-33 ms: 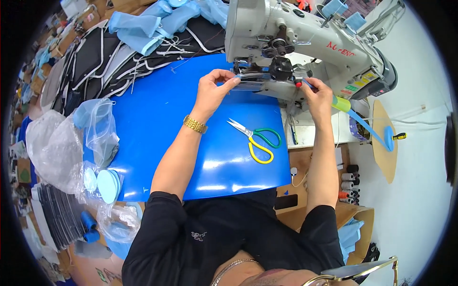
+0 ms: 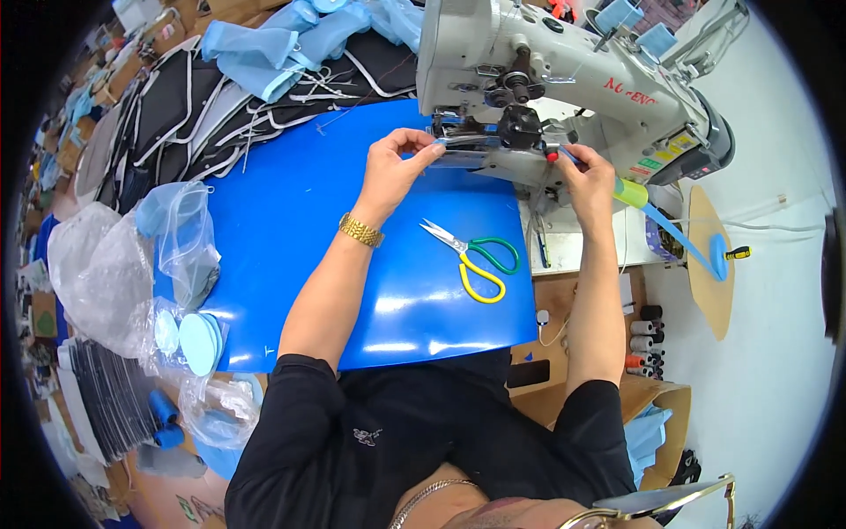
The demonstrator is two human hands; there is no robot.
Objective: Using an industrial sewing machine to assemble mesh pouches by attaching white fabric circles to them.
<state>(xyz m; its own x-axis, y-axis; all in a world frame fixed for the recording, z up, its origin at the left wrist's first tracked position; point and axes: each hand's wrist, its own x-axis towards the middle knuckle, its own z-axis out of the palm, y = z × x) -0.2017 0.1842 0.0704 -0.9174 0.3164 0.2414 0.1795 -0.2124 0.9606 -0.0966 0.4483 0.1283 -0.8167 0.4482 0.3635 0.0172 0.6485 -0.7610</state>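
Observation:
At the sewing machine (image 2: 564,44), both my hands work on either side of its needle area. My left hand (image 2: 394,169) is closed, thumb and forefinger pinching the end of a narrow blue strip (image 2: 438,142). To the right of the presser area, my right hand (image 2: 589,179) pinches blue binding tape (image 2: 571,156) beside a small red knob (image 2: 552,157). More of this tape stretches from a roll (image 2: 721,257) at the right, passing a yellow-green sleeve (image 2: 630,192) behind my right wrist. Scissors (image 2: 464,256) with green and yellow handles lie partly open between my forearms.
A blue work surface (image 2: 282,229) spreads under my left arm. Black pieces with white edging (image 2: 176,106) and sheer blue fabric (image 2: 264,53) are heaped at the far left. Plastic bags (image 2: 101,264) and light-blue discs (image 2: 201,344) sit along the left edge. Thread spools (image 2: 648,339) stand low at right.

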